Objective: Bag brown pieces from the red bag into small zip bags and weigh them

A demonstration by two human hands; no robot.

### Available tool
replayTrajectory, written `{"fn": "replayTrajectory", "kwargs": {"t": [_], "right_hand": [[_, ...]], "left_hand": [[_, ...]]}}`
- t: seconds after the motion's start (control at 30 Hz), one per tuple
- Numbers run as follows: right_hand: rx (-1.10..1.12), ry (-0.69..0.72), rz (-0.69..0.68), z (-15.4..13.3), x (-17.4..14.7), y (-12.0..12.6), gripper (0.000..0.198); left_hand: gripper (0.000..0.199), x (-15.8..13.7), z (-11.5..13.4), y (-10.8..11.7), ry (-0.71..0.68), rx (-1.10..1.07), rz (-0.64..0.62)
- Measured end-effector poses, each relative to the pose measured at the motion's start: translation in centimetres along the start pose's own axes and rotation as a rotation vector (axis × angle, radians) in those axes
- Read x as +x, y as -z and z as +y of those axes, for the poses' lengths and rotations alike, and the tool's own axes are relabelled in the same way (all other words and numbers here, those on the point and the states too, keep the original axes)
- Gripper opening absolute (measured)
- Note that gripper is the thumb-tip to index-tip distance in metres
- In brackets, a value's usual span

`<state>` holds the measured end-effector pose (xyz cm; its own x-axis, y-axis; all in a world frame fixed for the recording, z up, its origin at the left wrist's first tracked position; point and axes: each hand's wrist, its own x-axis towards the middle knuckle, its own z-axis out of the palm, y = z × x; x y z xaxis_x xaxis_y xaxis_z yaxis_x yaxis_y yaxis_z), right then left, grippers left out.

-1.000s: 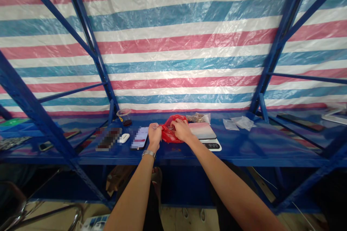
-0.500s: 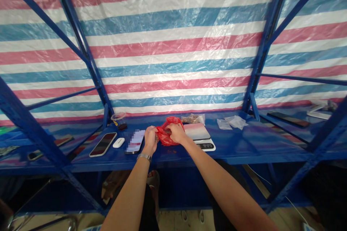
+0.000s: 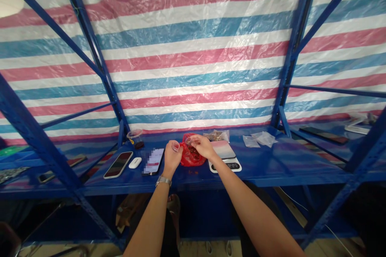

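My left hand [image 3: 173, 156] is closed, with a small clear plastic piece [image 3: 175, 146] showing at its thumb and fingers. It is at the left edge of a red plastic bag [image 3: 190, 160], which lies open on the blue shelf. Small dark brown bits [image 3: 193, 151] show inside the bag. My right hand [image 3: 202, 147] is over the bag's right side with fingers curled together; something clear is at its fingertips, too small to name. Right of the bag, a white kitchen scale [image 3: 238, 166] with a dark display panel sits partly under my right wrist.
To the left stand a lit phone [image 3: 154, 161], a white earbud case [image 3: 135, 163], another phone [image 3: 118, 165] and a clear cup [image 3: 137, 136]. Behind the scale lies a clear packet [image 3: 221, 135]; small clear bags [image 3: 262, 138] are farther right. Blue posts [image 3: 294, 58] frame the shelf [image 3: 289, 164].
My hands have moved apart. The red bag has opened, so its dark contents show, and my left hand has drawn back from its rim. The whole view has shifted slightly.
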<state>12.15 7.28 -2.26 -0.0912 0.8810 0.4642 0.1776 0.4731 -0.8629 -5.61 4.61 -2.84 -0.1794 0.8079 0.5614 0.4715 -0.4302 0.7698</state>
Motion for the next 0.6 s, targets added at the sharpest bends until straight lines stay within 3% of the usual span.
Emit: {"fn": "replayTrajectory", "kwargs": {"t": [0.13, 0.4, 0.6], "right_hand": [[0.003, 0.073, -0.003, -1.1, -0.3, 0.3, 0.030], [-0.384, 0.469, -0.128, -2.9, -1.7, -0.4, 0.052], [-0.532, 0.571, -0.128, -2.8, -1.8, -0.7, 0.057]], "left_hand": [[0.013, -0.7, -0.2, -0.5, -0.075, 0.100, -0.087], [0.016, -1.0, -0.4, -1.6, -0.037, 0.182, -0.164], [0.017, -1.0, -0.4, -1.7, -0.024, 0.178, -0.162]]}}
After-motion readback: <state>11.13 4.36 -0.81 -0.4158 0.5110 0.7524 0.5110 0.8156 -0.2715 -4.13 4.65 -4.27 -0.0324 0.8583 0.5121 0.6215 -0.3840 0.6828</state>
